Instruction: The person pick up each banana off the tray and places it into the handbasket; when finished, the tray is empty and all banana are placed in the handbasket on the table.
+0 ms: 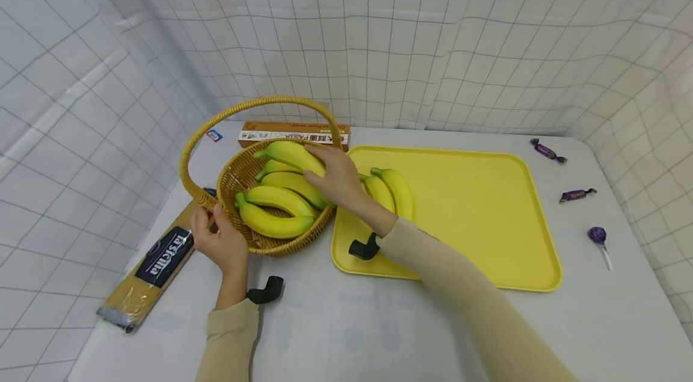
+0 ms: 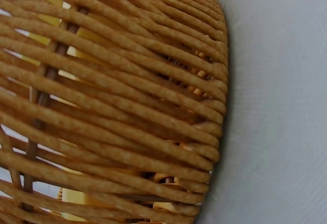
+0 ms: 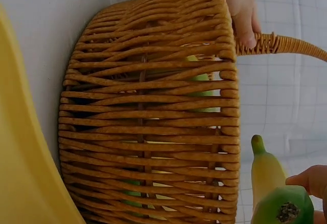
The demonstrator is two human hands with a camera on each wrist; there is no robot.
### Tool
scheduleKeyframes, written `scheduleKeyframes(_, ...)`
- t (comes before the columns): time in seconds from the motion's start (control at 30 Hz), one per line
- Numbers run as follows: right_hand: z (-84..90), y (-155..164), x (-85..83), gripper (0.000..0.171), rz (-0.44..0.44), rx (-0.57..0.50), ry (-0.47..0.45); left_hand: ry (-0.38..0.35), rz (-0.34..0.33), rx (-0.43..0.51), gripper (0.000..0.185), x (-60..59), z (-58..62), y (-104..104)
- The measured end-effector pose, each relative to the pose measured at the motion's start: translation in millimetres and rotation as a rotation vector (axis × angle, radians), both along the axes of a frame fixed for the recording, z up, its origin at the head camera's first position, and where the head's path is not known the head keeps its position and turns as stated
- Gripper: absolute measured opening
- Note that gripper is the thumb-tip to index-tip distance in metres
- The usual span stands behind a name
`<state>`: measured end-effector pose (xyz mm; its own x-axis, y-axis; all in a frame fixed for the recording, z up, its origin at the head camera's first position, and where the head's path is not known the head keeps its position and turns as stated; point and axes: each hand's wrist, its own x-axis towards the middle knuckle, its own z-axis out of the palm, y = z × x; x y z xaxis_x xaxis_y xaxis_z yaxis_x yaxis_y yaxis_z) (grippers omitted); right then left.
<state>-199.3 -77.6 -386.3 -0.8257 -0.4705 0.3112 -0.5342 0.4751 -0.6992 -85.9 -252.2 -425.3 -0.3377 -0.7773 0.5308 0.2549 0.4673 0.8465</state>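
A wicker basket [image 1: 287,242] with a tall hoop handle [image 1: 260,104] stands left of a yellow tray [image 1: 476,213] and holds several yellow bananas [image 1: 273,222]. My left hand [image 1: 216,239] grips the basket's left rim by the handle's foot; its fingers [image 3: 244,17] show there in the right wrist view. My right hand [image 1: 337,180] reaches into the basket and grips the top banana [image 1: 292,154], whose green-tipped end [image 3: 282,208] fills the corner of the right wrist view. Two more bananas [image 1: 391,191] lie on the tray's left part. The left wrist view shows only basket weave [image 2: 127,106] and table.
A pasta box [image 1: 295,133] lies behind the basket, and a long spaghetti pack [image 1: 154,264] lies left of it near the table edge. Two purple wrapped candies [image 1: 548,150] [image 1: 577,194] and a purple lollipop [image 1: 598,236] lie right of the tray. Checked cloth walls surround the white table.
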Motion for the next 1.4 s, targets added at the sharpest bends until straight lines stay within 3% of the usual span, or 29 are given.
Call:
scheduleKeyframes(0.27,-7.8,-21.2,-17.3,0.049,-0.033,0.072,0.058,-0.006,0.002,-0.011,0.021,0.5,0.5,0.2)
scheduleKeyframes(0.63,-21.2,-31.7,-32.8,0.048,-0.069,0.110,-0.017,-0.010,-0.002,0.000,0.022,0.4,-0.8,0.2)
scheduleKeyframes(1.4,-29.9,-37.8,-34.9,0.040,-0.153,0.254,-0.028,-0.018,-0.016,0.014,0.021,2.7,3.4,0.9)
